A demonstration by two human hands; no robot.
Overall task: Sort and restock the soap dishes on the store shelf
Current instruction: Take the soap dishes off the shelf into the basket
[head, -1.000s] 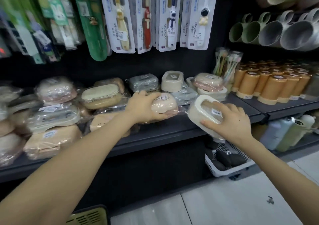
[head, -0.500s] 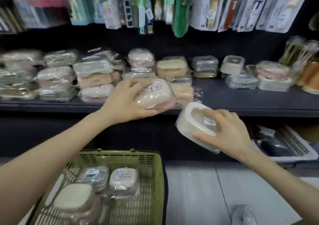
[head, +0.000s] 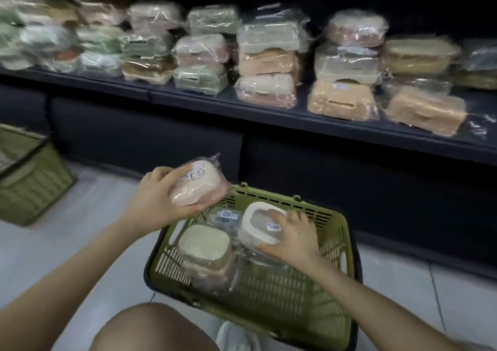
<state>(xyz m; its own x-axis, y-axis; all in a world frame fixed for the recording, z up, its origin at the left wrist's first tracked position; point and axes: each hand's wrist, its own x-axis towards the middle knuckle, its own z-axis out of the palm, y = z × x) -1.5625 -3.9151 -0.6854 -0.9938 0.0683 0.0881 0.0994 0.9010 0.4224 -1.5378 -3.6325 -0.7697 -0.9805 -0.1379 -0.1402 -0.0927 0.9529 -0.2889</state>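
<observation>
White shoe point(head: 236, 337), pale tiled floor point(head: 80, 224)

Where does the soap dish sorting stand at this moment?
Done: stacks of plastic-wrapped soap dishes line the dark shelf. In hand: the left hand holds a pink wrapped dish with a cartoon print by the green plastic basket; the right hand grips a white oval dish over it. Left: both held dishes and a cream-lidded wrapped dish in the basket are unshelved.
</observation>
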